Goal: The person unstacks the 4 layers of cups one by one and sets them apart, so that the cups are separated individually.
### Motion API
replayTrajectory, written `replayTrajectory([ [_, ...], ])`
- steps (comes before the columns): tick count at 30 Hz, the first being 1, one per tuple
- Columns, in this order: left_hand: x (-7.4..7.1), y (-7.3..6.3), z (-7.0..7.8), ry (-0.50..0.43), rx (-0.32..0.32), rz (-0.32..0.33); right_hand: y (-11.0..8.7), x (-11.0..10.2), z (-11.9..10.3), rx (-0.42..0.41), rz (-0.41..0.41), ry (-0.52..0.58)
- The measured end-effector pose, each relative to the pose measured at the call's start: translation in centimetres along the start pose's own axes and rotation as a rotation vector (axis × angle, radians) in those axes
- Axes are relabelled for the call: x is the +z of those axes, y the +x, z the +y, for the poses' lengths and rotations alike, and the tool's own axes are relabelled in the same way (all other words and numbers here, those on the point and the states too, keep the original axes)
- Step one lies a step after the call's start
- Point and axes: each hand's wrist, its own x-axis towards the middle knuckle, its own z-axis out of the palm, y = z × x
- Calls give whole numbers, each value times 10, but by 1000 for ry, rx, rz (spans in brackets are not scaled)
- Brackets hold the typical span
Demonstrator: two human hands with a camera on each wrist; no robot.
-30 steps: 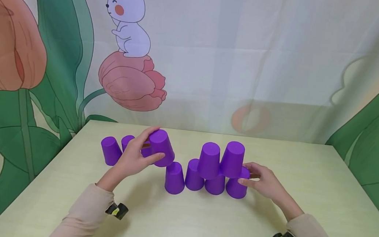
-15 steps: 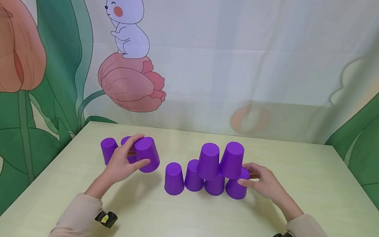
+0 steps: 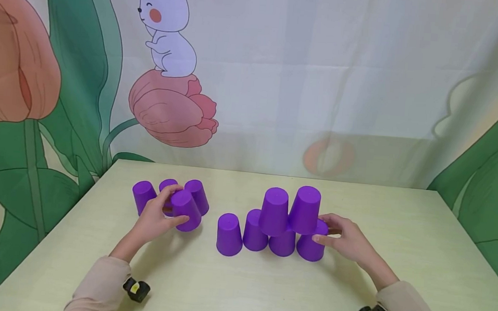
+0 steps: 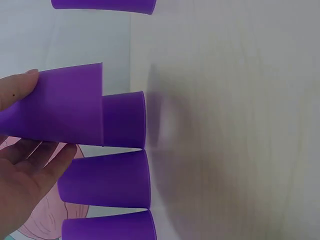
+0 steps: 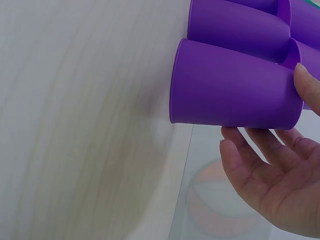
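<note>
My left hand [image 3: 155, 219] grips an upside-down purple cup [image 3: 186, 211] between thumb and fingers. In the left wrist view the rim of this held cup [image 4: 65, 107] is clear of the table, higher than the rims of the cups behind. Three more purple cups, among them a far-left cup [image 3: 143, 197] and a right one [image 3: 197, 196], stand behind that hand. To the right is a row of several inverted cups with two on top, an upper left cup [image 3: 274, 211] and an upper right cup [image 3: 305, 210]. My right hand [image 3: 347, 237] holds the row's right-end cup [image 5: 235, 87], thumb in front and fingers behind.
The row's left-end cup [image 3: 229, 235] stands with nothing on it, a short gap from the held cup. A pale wooden table [image 3: 248, 290] carries everything, and a printed curtain [image 3: 254, 79] with a rabbit and flowers hangs behind its far edge.
My left hand has carried its cup left and down, from above the row's left end to in front of the three left cups. My right hand has stayed in place.
</note>
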Motion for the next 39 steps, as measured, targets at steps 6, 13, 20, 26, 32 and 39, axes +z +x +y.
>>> replayTrajectory([
  [6,0,2,-10,13,-29,-39,0,0,-1,-4,0,1],
  [13,2,4,-19,15,-96,-78,0,0,0,-8,-2,10],
  [20,2,3,-20,32,-93,-81,-1,0,-1,-5,-4,17],
  [26,0,3,-19,38,-115,-69,0,0,-1,-14,-3,18],
  [32,-4,3,-16,30,-108,-55,0,0,0,-19,-4,16],
  [39,-14,4,-5,31,-75,-36,0,0,-1,-10,-3,11],
])
